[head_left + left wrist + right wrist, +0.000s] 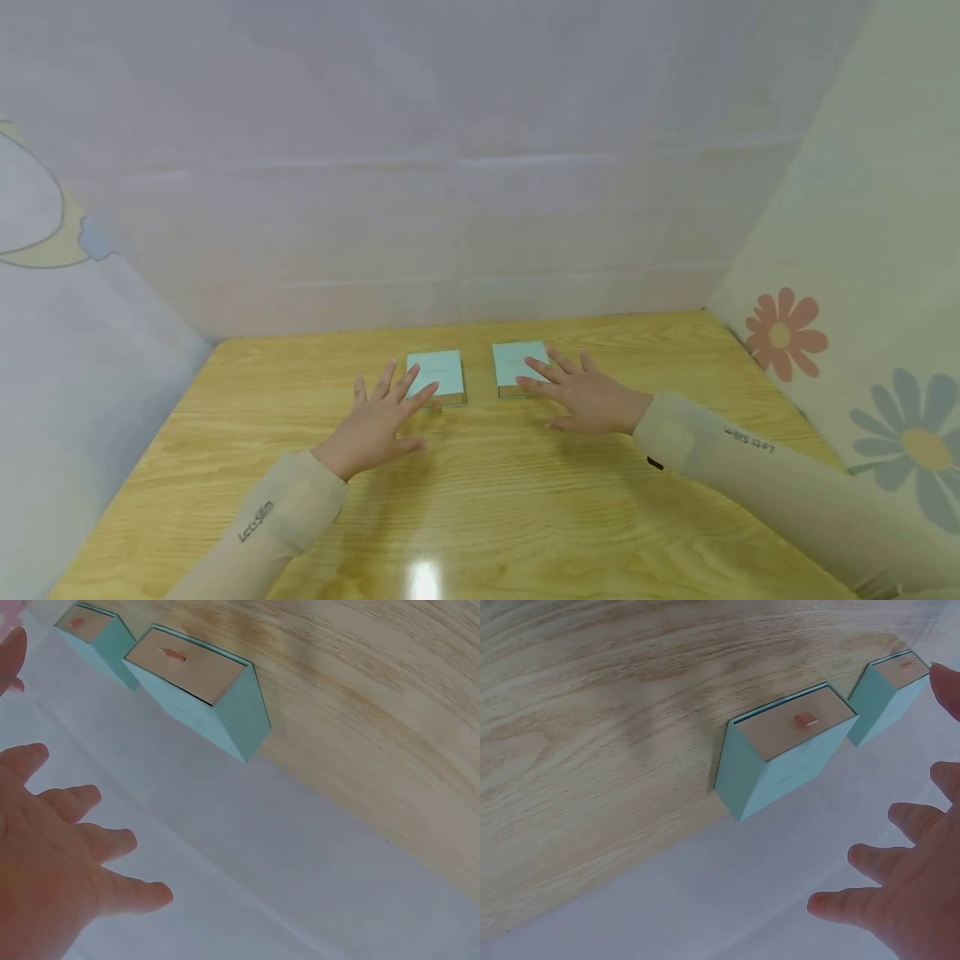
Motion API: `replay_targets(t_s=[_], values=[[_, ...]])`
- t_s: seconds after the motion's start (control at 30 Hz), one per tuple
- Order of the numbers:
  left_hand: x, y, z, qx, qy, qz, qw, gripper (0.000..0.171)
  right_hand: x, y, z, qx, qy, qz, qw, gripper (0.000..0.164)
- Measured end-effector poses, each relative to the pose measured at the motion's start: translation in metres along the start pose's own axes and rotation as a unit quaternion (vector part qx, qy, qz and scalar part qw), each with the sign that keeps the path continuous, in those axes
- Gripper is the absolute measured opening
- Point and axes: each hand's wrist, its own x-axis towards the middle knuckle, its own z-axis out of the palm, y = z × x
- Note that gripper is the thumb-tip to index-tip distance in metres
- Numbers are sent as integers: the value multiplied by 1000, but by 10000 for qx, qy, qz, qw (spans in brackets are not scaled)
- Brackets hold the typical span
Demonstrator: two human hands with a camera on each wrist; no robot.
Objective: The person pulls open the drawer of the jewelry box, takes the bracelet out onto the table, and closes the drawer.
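Two small mint-green drawer boxes lie side by side on the wooden table, a gap between them. The left box (437,367) has its tan front with a small pull tab (174,655) facing the person. The right box (516,358) looks the same, and its own tan front (799,724) shows in the right wrist view. My left hand (378,421) hovers with fingers spread, its fingertips overlapping the left box in the head view. Likewise spread, my right hand (592,400) overlaps the near right corner of the other box. Neither hand grips anything.
The wooden table (480,517) reaches back to a pale cloth wall (465,208). Printed cloth hangs at both sides, with a red flower (798,337) and a grey-blue flower on the right and a yellow moon shape (56,250) on the left.
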Motion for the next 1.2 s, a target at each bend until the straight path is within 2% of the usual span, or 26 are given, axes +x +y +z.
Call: replay_targets(t_s=[0.2, 0.57, 0.73, 0.93, 1.2], values=[[4, 0, 4, -174, -129, -154, 9996, 77, -4, -1, 1, 146, -38, 118, 9998, 69], [6, -5, 10, -293, -79, -266, 9992, 76, -5, -1, 2, 168, -28, 145, 9998, 70], [6, -6, 11, -553, -165, -402, 9975, 76, -3, -3, 1, 373, -33, 197, 9991, 69], [8, -9, 14, -1062, -281, -655, 9918, 78, -3, -4, 1, 571, -52, 302, 9979, 67], [11, -17, 22, -1712, -443, -1027, 9789, 81, -1, -7, 6, 1077, 92, 360, 9935, 62]])
